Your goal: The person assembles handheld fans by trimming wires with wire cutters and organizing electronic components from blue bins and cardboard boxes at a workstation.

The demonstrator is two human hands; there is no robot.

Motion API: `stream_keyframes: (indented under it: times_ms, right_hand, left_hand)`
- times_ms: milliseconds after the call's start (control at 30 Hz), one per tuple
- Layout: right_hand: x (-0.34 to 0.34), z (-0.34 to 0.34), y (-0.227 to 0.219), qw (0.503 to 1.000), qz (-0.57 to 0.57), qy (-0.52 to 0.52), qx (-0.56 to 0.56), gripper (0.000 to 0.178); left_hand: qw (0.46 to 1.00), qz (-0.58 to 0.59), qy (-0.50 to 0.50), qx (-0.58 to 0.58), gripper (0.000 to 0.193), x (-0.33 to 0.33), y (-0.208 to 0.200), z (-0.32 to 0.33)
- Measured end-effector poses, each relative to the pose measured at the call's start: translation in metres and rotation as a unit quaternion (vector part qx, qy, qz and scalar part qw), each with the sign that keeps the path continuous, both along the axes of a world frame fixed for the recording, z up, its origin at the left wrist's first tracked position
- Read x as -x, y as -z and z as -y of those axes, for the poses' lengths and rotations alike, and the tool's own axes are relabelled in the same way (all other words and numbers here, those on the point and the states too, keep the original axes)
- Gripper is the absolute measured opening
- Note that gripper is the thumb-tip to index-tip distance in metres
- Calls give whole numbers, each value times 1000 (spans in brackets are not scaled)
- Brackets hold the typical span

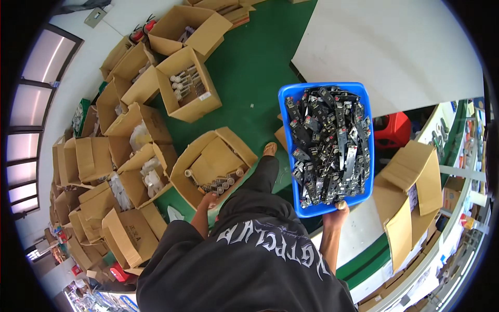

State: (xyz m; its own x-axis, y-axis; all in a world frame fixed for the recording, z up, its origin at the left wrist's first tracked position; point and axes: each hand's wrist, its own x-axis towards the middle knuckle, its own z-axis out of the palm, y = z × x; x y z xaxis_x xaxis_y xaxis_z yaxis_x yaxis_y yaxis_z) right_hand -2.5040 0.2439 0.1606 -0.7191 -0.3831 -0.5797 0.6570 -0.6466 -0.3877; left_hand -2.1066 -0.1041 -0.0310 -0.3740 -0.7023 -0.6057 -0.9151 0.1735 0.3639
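A blue plastic tub (307, 210) heaped with small black parts (332, 145) is in front of me on the right. The parts look like short dark strips with metal bits. My right hand (335, 216) grips the tub's near rim, thumb on top and the other fingers hidden underneath. My left hand (209, 199) hangs low at my side, its fingers loosely apart with nothing visible in them. It is nearest to an open cardboard box (200, 143) with several short cylindrical pieces (221, 184) along its near side.
Many open cardboard boxes (127, 234) crowd the left, some with plastic bags inside. One box (195, 109) holds white-ended rods. A white panel (384, 47) stands far right, near a red stool (392, 130). Another open carton (410, 192) sits right of the tub. Green floor (244, 67) runs between.
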Motion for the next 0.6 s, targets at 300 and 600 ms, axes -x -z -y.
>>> stream_keyframes:
  times_ms: [300, 600]
  right_hand:
    - [141, 152, 6, 999, 12, -46, 14, 75]
    - [348, 372, -47, 990, -9, -106, 90, 75]
  left_hand:
    - [998, -47, -36, 11, 17, 160, 13, 151]
    - [990, -68, -117, 39, 15, 324, -45, 338]
